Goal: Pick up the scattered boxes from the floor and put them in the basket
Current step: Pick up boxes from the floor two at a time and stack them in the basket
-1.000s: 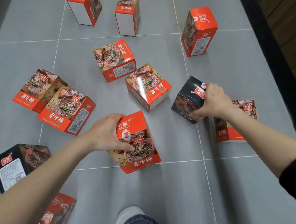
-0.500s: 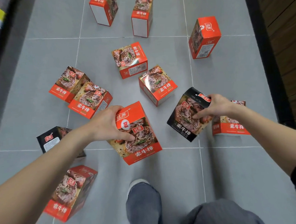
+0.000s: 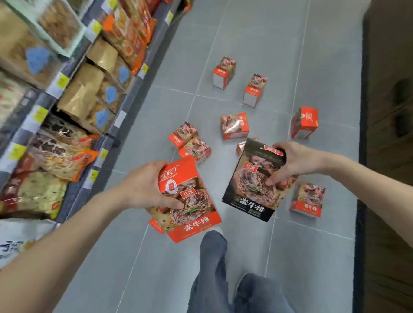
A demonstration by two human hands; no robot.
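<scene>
While the left hand [image 3: 146, 184] grips an orange box [image 3: 191, 205] by its top end, the right hand [image 3: 291, 162] grasps a black box [image 3: 252, 194] likewise (thumb on its printed face). Both boxes are held above the grey floor [image 3: 278, 43], where more orange boxes [image 3: 234, 126] lie scattered beside stocked shelves [image 3: 52, 98].

Left hand [image 3: 142, 184] grips red box [image 3: 186, 206]; right hand [image 3: 295, 160] grips black box [image 3: 253, 192].

floor [image 3: 303, 259]: grey tile, pale grout lines
ref: flat box [image 3: 234, 126]
12 o'clock: two upright boxes [image 3: 224, 73], near each other
9 o'clock: box pair [image 3: 195, 149], side by side
3 o'clock: standing box [image 3: 304, 122]
5 o'clock: lone box [image 3: 307, 199]
</scene>
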